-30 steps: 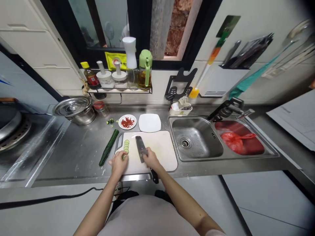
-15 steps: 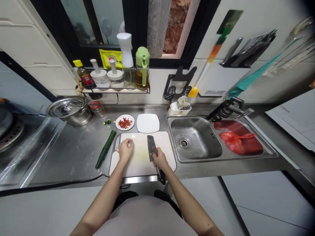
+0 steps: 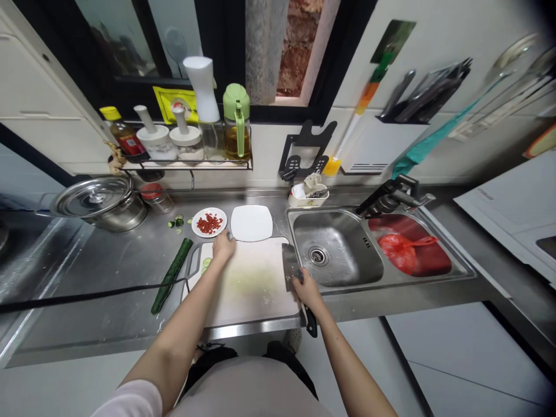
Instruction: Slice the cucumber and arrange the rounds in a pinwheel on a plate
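My right hand [image 3: 307, 288] grips a kitchen knife [image 3: 290, 263] at the right edge of the white cutting board [image 3: 247, 301]. Its dark blade lies flat over the board, and the black handle sticks out past the front edge. At the board's far edge, my left hand [image 3: 223, 246] has its fingers curled together; what they hold, if anything, is hidden. Pale green cucumber slices [image 3: 206, 264] lie on the board by my left forearm. A whole cucumber [image 3: 172, 275] rests on the counter to the left. Just beyond my left hand is a white plate [image 3: 195, 229] of chopped red pieces [image 3: 209, 223].
An unused-looking white square plate [image 3: 251, 222] stands behind the board. Cucumber scraps [image 3: 177, 222] lie near a lidded steel pot [image 3: 104, 202]. A black cable [image 3: 87, 298] crosses the counter and cucumber. On the right is a double sink [image 3: 343, 249] with a red bag [image 3: 399, 252].
My left hand has moved forward to the board's far edge near the plates. My right hand has carried the knife right to the board's edge. Cucumber slices now show at the board's left.
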Motion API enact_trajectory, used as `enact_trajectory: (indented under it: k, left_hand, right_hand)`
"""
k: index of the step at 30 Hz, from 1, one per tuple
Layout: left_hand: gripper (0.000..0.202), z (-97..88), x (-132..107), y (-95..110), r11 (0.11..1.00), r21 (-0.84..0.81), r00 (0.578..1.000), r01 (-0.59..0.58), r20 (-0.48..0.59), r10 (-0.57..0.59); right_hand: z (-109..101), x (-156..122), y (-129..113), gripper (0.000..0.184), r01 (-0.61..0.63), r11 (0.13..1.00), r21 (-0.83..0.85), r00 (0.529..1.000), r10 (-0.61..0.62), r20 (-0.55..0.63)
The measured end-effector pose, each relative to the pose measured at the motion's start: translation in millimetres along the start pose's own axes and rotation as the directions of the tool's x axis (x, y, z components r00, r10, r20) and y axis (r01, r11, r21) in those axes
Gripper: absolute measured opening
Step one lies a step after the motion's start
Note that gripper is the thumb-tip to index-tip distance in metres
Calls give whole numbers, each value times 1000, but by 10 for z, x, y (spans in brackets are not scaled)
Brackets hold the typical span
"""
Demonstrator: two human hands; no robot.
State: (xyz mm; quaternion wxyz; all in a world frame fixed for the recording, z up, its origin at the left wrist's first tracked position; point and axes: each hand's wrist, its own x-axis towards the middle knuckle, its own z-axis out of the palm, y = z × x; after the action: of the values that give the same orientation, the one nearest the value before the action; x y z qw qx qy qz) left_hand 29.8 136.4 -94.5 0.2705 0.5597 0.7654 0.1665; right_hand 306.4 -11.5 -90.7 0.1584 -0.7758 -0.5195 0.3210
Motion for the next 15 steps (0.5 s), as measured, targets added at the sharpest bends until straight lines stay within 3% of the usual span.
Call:
enact_trajectory:
  k: [10,15]
  left_hand:
    - [46,231,358,-21,993,-72,995,95,44,-92]
    - [38,325,478,-53,986,-98,990,135,45,-131]
  right_hand:
    - [-140,-22,38,38,2,992,-127,998,-10,-55]
    - [-182,-19,86,40,19,1000,13,996,-18,-86]
